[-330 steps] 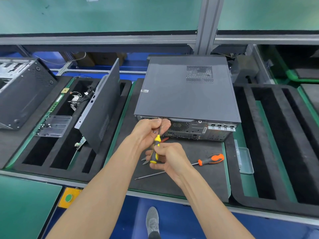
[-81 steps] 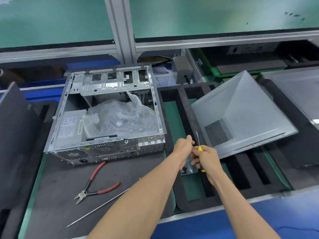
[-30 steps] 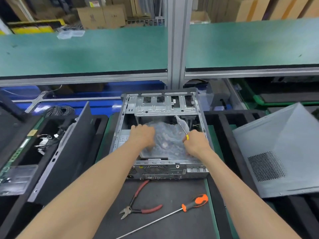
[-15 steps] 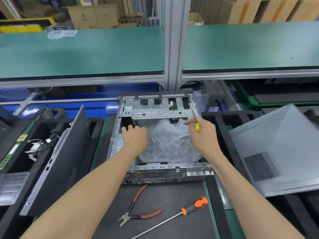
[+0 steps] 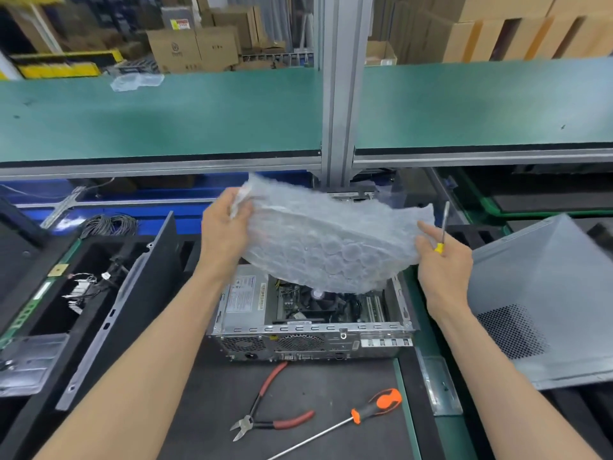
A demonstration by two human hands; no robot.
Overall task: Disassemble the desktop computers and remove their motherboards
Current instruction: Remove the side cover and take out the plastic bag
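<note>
Both hands are up over the open desktop computer case (image 5: 308, 330), and between them hangs a sheet of bubble wrap (image 5: 326, 242) — lifted clear of the chassis, sagging in the middle. The left hand (image 5: 225, 232) grips the sheet's far left corner, fingers curled round the edge. The right hand (image 5: 442, 263) is doing double duty: its fingers pinch the right edge of the wrap while a small yellow-handled screwdriver (image 5: 442, 229) stays tucked in the same hand, shaft pointing up.

Under the raised sheet the motherboard (image 5: 323, 303) shows inside the case, seated at the bottom with a cooler near its middle, and the power supply (image 5: 245, 298) with its label sits in the left part of the case.

On the dark mat (image 5: 205, 406) in front of the case lie red-handled side cutters (image 5: 265, 410) and, just to their right, a long orange-handled screwdriver (image 5: 348, 423) — neither touched. The removed grey side panel (image 5: 544, 300) leans on the foam tray to the right, well apart from the case. Another dark panel (image 5: 132, 300) stands tilted in the foam tray (image 5: 96, 247) on the left, beside loose cables (image 5: 84, 288).
</note>
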